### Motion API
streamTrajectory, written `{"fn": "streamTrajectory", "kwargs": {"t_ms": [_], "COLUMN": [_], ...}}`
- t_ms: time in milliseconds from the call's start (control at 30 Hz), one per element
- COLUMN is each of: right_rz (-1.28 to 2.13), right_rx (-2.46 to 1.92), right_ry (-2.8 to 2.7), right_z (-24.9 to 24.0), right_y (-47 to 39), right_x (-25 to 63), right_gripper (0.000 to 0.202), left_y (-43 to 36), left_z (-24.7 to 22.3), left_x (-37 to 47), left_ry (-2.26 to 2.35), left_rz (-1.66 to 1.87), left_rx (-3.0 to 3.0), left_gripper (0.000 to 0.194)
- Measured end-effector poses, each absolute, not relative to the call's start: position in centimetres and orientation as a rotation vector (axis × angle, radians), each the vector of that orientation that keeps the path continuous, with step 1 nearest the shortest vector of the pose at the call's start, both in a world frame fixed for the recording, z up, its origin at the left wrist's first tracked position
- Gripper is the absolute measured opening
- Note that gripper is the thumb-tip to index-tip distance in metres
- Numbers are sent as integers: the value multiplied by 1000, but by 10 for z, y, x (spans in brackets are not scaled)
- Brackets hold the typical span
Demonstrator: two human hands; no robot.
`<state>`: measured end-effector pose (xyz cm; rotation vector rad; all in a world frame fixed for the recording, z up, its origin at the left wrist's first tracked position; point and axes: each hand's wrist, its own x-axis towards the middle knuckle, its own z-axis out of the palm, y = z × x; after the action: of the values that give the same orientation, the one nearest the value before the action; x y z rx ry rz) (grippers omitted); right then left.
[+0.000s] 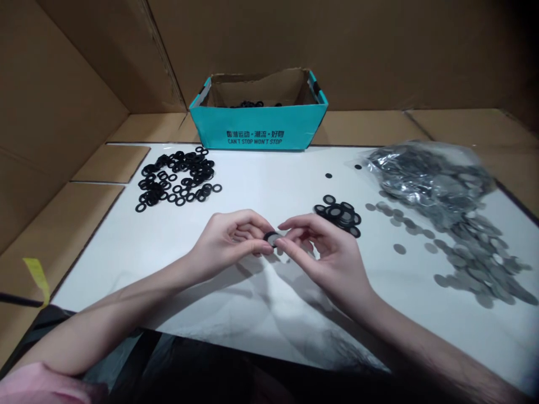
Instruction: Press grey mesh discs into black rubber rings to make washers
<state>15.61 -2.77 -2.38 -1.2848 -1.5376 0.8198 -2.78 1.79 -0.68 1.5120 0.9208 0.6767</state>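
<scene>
Above the middle of the white sheet, my left hand [238,238] pinches a black rubber ring [267,238] between thumb and fingers. A grey mesh-like disc [274,240] lies in or against the ring; I cannot tell whether it is fully seated. My right hand [328,247] is closed on the disc's right edge, thumb in front. Just beyond the right hand is a small pile of black rings with grey centres [336,211]. Off to the left, loose black rings [185,177] lie heaped. Loose grey discs [480,252] spread across the right side.
At the back stands a turquoise cardboard box [256,126] with black rings inside. A clear plastic bag [429,174] of grey discs slumps at the back right. Two small black discs [328,175] lie near it. Cardboard walls [337,50] enclose the white sheet [261,174].
</scene>
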Motion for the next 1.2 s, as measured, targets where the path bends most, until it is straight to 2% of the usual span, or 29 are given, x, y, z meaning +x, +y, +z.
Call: {"fn": "streamTrajectory", "kwargs": {"t_ms": [67, 200, 533, 833, 1200], "right_rz": [777, 674, 957, 841, 750], "right_rx": [-1265, -1226, -1177, -1047, -991], "right_ry": [-1677, -1841, -1699, -1780, -1855], "right_z": [-25, -26, -25, -21, -21], "right_y": [-27, -26, -28, -28, -30], "right_x": [157, 158, 158, 162, 162], "right_gripper": [6, 22, 24, 22, 19], "left_y": [17, 17, 21, 20, 25], "left_z": [-8, -7, -1, 2, 4], "left_x": [-27, -27, -29, -30, -36], "left_ry": [916, 909, 766, 801, 728], "left_rz": [669, 619, 442, 460, 285], "left_rx": [1501, 1458, 1312, 1341, 1305], "left_gripper": [16, 19, 16, 18, 17]}}
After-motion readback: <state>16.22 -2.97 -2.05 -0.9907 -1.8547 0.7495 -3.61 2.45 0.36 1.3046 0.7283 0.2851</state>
